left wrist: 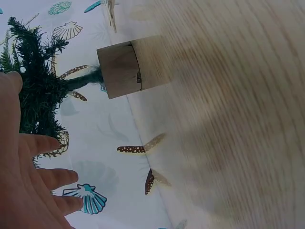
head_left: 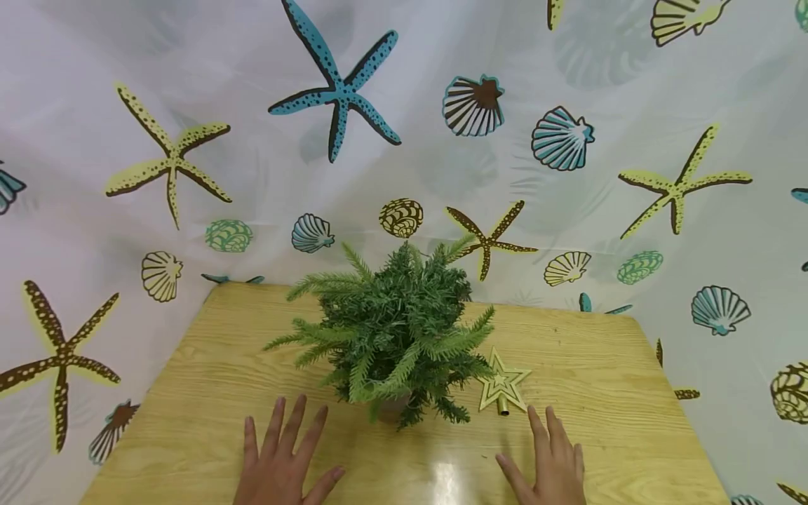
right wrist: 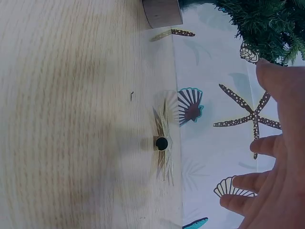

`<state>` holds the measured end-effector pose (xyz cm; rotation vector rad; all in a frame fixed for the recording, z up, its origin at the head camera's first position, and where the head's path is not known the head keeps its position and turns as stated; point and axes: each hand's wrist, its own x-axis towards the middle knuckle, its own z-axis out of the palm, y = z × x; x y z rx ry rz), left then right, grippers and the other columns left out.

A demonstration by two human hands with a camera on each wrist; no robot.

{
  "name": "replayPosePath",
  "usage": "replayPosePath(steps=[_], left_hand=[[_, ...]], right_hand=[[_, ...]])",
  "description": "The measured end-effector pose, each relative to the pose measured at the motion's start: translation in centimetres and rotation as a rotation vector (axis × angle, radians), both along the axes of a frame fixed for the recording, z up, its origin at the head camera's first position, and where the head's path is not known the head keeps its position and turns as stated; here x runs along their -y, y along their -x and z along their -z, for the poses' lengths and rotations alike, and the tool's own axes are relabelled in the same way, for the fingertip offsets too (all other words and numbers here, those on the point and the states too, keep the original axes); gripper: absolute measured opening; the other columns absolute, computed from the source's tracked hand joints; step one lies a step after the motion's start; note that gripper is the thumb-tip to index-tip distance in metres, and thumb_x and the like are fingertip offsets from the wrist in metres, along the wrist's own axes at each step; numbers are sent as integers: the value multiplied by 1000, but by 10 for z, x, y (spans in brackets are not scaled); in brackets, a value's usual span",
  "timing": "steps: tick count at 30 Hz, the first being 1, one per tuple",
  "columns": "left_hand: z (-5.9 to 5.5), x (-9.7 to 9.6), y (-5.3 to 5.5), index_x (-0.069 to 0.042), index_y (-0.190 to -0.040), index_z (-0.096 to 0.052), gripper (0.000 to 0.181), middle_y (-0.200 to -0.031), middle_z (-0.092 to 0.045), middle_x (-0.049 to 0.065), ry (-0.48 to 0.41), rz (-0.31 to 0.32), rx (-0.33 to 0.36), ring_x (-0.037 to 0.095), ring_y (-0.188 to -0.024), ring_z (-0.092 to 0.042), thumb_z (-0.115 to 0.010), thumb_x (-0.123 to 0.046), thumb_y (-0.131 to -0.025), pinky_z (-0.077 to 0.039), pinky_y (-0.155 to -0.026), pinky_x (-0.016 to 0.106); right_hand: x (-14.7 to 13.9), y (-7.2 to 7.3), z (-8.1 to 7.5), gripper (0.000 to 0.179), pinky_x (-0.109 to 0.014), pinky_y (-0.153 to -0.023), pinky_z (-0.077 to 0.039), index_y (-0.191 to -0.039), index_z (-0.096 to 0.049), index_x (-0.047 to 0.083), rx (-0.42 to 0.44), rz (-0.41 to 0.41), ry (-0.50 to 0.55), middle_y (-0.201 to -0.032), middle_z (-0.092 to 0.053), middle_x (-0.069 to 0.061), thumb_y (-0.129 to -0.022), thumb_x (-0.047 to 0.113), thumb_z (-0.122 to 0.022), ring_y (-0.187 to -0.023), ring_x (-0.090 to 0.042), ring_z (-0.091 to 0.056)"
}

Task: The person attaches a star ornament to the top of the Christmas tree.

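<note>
A small artificial Christmas tree (head_left: 398, 315) stands upright at the middle of the wooden table. Its brown block base (left wrist: 120, 70) shows in the left wrist view and is mostly covered by branches in the head view. To the right of the tree a gold star tree topper (head_left: 501, 382) lies flat, its hollow socket (right wrist: 162, 143) facing me. My left hand (head_left: 280, 456) is spread with straight fingers in front of the tree on the left, holding nothing. Palm down, my right hand (head_left: 550, 463) has its fingers extended just in front of the star, also holding nothing.
Light wood table (head_left: 208, 379) extends to both sides of the tree. A white curtain (head_left: 404, 168) printed with starfish and shells hangs behind and along both sides of the table. A tiny dark speck (right wrist: 132, 96) lies on the tabletop near the star.
</note>
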<state>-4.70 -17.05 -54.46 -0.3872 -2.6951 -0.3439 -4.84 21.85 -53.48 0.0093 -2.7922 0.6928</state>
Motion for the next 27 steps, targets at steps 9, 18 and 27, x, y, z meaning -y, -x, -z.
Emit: replayPosePath(steps=[9, 18, 27], left_hand=[[-1, -2, 1, -10, -151, -52, 79, -153, -46, 27, -158, 54, -11, 56, -137, -41, -74, -53, -90, -32, -102, 76], [-1, 4, 7, 3, -150, -47, 78, -147, -48, 34, -287, 94, -60, 61, -129, -46, -79, -33, -89, -43, -86, 78], [-27, -3, 2, -3, -158, -38, 73, -155, -40, 30, -586, 21, -127, 57, -133, -41, -72, -8, -93, -38, -93, 70]], right_hand=[[-3, 3, 3, 75, -80, -92, -35, -149, -49, 0, -102, -34, 42, -146, -48, -34, -89, 30, -82, -123, -56, -54], [-3, 7, -3, 71, -77, -88, -43, -148, -49, -3, -67, -58, 56, -145, -49, -35, -93, 30, -79, -123, -56, -55], [-5, 11, -6, 61, -69, -85, -50, -141, -54, -3, -79, -85, 74, -136, -59, -30, -95, 29, -77, -120, -50, -60]])
